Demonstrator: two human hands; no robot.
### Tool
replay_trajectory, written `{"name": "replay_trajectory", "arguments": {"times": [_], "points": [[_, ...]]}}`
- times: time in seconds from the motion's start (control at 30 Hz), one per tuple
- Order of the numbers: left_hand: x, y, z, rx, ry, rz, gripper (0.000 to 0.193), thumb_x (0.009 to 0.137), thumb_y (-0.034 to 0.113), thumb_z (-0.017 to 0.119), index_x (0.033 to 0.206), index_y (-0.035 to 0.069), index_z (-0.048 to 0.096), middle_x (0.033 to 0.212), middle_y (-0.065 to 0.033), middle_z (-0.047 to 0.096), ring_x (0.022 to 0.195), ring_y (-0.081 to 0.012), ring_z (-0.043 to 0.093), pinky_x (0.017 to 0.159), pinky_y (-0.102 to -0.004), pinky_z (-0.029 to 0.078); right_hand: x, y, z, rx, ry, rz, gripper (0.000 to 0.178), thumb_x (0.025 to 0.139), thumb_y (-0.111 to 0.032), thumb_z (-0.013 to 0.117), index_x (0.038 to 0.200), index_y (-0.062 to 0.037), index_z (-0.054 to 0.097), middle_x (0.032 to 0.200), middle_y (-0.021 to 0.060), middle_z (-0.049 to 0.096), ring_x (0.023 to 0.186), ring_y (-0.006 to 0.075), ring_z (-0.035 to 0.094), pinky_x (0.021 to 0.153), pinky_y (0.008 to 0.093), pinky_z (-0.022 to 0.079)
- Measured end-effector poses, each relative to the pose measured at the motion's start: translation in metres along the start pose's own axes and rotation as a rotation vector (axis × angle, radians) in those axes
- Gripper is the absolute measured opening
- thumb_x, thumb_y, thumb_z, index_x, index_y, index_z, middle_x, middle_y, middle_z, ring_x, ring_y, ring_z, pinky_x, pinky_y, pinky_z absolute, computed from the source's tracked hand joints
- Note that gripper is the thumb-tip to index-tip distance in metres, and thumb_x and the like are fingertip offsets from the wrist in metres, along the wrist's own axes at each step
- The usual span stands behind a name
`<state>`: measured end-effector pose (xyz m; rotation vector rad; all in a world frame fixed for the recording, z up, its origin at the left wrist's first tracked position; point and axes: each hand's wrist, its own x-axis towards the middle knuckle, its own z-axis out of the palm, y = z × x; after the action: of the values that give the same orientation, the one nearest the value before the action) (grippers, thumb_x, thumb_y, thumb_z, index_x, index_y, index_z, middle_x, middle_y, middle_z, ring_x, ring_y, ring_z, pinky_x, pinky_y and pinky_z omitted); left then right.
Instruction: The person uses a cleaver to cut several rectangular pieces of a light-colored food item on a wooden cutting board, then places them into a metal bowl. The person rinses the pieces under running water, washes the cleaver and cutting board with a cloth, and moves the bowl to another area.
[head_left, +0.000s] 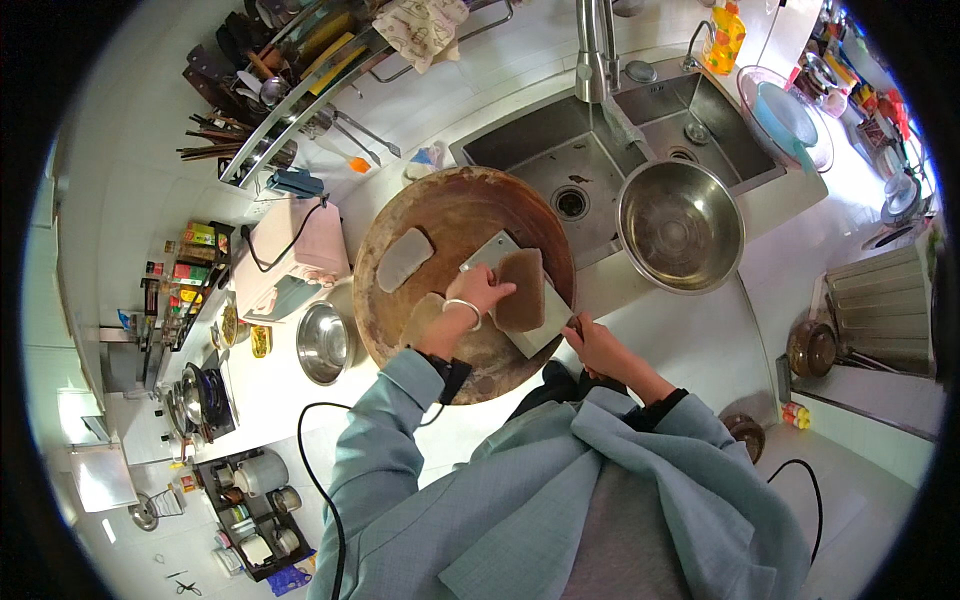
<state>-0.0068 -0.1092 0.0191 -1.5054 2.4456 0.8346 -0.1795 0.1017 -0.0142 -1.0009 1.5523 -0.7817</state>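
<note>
A round, worn wooden chopping board (pixel 470 190) lies beside the sink. Across its right side is a broad cleaver (pixel 553 312), its handle gripped by my right hand (pixel 595 348). A brownish-grey slab of food (pixel 521 292) rests over the flat of the blade. My left hand (pixel 478 290), with a white bangle at the wrist, holds the slab's left edge, its thumb reaching onto it. Paler on top, a second slab (pixel 404 260) lies at the board's upper left. Another slab (pixel 424 315) is partly covered by my left wrist.
Behind the board is a double steel sink (pixel 540 180) with a tap (pixel 592 60). A large steel basin (pixel 682 228) overlaps its front edge. To the left stand a smaller steel bowl (pixel 325 343) and a pink box-shaped appliance (pixel 300 240). Utensils hang from a wall rack (pixel 300 85).
</note>
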Motion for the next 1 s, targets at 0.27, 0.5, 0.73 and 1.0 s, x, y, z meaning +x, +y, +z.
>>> {"name": "replay_trajectory", "arguments": {"times": [0.27,0.5,0.73,1.0], "points": [[-0.009,-0.006,0.039,-0.233,0.182,0.182,0.034,0.078,0.029,0.075,0.087,-0.001,0.062,0.074,-0.0153,0.063,0.07,-0.0272,0.062,0.066,-0.0381,0.048,0.002,0.003,0.004,-0.116,0.096,-0.093,0.035,0.096,-0.03,0.055,0.098,0.0039,0.048,0.069,0.024,0.062,0.052,0.0337,0.063,0.047,0.0427,0.049],[0.01,-0.038,0.055,-1.25,0.21,-0.12,0.013,0.092,0.017,0.065,0.096,0.005,0.064,0.09,-0.0009,0.066,0.084,-0.0148,0.061,0.07,-0.031,0.047,-0.003,0.004,0.002,-0.042,0.0,0.059,0.034,0.097,-0.03,0.054,0.1,0.0028,0.046,0.066,0.0223,0.061,0.047,0.0314,0.061,0.042,0.0417,0.047],[0.025,-0.066,0.033,-1.577,0.362,-0.185,0.009,0.093,0.016,0.065,0.099,0.009,0.064,0.096,-0.0003,0.066,0.088,-0.0147,0.061,0.076,-0.0342,0.049,-0.044,-0.001,-0.017,-0.151,-0.107,0.172,0.034,0.099,-0.033,0.05,0.104,0.0007,0.044,0.063,0.0172,0.059,0.041,0.0256,0.056,0.036,0.0389,0.044],[0.015,-0.066,-0.029,-1.593,0.352,-0.105,0.01,0.093,0.015,0.063,0.101,0.008,0.062,0.094,0.0003,0.065,0.085,-0.0137,0.062,0.074,-0.0316,0.051,-0.06,-0.024,-0.043,0.054,-0.165,0.224,0.03,0.1,-0.031,0.048,0.101,-0.0016,0.044,0.058,0.0079,0.052,0.039,0.016,0.05,0.034,0.0327,0.04]]}}
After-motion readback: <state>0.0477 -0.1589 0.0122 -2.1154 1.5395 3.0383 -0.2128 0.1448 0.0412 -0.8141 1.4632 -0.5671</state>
